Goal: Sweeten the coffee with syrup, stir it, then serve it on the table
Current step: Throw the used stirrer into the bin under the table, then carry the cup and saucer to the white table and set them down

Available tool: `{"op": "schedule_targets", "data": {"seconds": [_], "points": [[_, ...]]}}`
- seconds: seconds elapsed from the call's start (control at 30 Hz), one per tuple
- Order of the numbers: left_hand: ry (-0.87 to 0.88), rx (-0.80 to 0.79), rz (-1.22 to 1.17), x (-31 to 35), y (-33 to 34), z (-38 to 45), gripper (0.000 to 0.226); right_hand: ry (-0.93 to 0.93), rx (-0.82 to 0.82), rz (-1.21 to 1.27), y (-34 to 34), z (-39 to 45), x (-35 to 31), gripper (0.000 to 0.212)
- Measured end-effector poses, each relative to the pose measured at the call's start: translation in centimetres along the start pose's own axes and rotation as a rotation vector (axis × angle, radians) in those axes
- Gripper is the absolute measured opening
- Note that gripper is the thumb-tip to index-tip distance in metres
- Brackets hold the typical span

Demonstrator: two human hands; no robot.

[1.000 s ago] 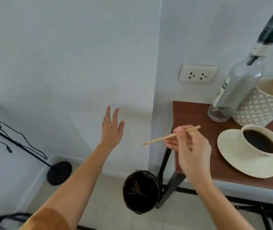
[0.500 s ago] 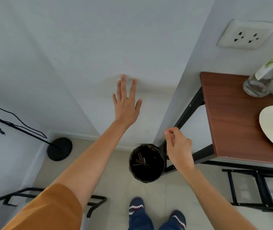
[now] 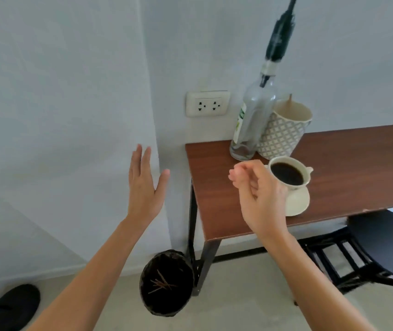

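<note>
white walls back a brown table (image 3: 226, 187) — coffee cup (image 3: 288, 174) on its saucer (image 3: 298, 201), syrup bottle (image 3: 253, 120) behind; left hand (image 3: 143, 187) flat and spread, right hand (image 3: 260, 194) loosely curled, empty.

Two hands were raised, a left hand (image 3: 144, 187) and a right hand (image 3: 260, 199). On the one tabletop (image 3: 226, 187) I counted one coffee cup (image 3: 288, 173) on one saucer (image 3: 297, 199), one glass bottle (image 3: 253, 120) and one patterned mug (image 3: 284, 130). One wall socket (image 3: 207, 103) had two outlets. One bin (image 3: 166, 283) stood on the floor, holding several wooden sticks (image 3: 160, 284).
</note>
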State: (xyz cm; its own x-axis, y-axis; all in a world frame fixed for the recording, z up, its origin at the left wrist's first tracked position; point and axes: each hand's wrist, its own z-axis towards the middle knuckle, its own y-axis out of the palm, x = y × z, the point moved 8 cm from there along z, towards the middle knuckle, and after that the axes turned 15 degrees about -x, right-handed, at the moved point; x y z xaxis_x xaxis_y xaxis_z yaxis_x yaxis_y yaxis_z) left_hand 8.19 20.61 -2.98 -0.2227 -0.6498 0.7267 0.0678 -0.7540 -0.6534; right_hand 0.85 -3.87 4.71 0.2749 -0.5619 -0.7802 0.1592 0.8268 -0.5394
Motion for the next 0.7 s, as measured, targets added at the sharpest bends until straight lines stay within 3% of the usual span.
{"op": "schedule_targets", "data": {"seconds": [0.13,0.27,0.43,0.57,0.7], "points": [[0.055,-0.108,-0.138,8.7,5.4,-0.2,0.071,0.008,0.112,0.017,-8.5,0.4,3.4,0.015],[0.073,-0.255,-0.195,14.3,12.2,-0.8,0.09,0.06,0.104,-0.037,-13.6,1.4,8.5,0.016],[-0.04,-0.344,-0.311,16.3,17.9,-0.5,0.106,0.188,-0.125,-0.02,-14.2,3.6,15.3,0.024],[-0.004,-0.279,-0.349,17.7,19.3,0.0,0.08,0.3,-0.316,0.139,-12.5,4.6,18.2,0.023],[0.012,-0.214,-0.386,17.4,19.8,0.0,0.087,0.293,-0.427,0.106,-11.3,5.0,18.8,0.029]]}}
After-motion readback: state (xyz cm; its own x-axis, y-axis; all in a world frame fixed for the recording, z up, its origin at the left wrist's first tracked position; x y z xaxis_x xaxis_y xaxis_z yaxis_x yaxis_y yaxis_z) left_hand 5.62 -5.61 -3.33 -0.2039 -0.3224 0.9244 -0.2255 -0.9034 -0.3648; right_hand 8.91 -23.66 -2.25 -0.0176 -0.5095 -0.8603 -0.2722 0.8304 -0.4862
